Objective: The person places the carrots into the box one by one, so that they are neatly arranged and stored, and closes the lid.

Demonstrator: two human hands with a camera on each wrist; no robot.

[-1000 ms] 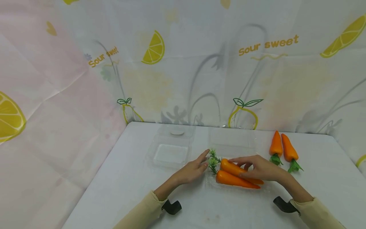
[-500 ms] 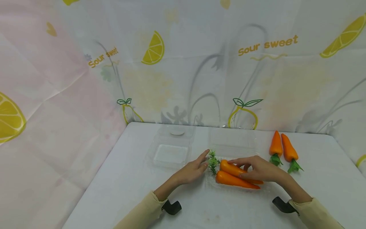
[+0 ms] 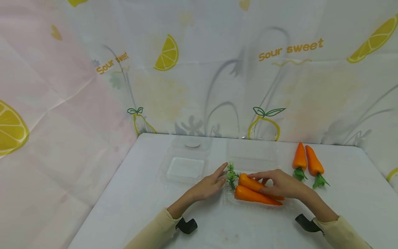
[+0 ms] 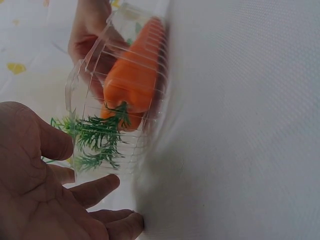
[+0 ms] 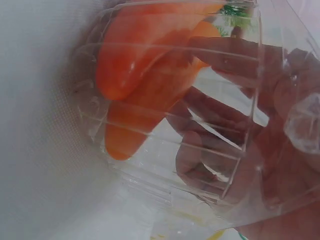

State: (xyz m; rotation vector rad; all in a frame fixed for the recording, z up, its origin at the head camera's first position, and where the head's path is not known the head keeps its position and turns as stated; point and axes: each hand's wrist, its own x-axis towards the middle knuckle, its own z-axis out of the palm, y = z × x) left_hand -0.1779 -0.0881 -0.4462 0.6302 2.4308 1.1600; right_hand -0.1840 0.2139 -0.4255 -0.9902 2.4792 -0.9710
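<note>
Two orange carrots lie side by side in a clear plastic box [image 3: 228,200], the near carrot [image 3: 253,196] against the front and the far carrot [image 3: 248,181] behind it. Their feathery green tops [image 3: 231,177] point left. My right hand [image 3: 282,185] reaches into the box and holds the far carrot between thumb and fingers, partly covering it. At the box's left end, my left hand [image 3: 206,187] rests with fingers spread and relaxed. In the left wrist view, its thumb and fingers [image 4: 95,191] are right at the clear wall, beside the greenery.
Behind the carrots stands the box's raised clear lid [image 3: 253,150]. To the left sits another open clear box [image 3: 186,167] with nothing in it. Two shorter carrots with leafy tops, a left one [image 3: 300,157] and a right one [image 3: 314,160], lie at the back right.
The far carrot has shifted very slightly left, together with my right hand. My left hand has stayed in place.
</note>
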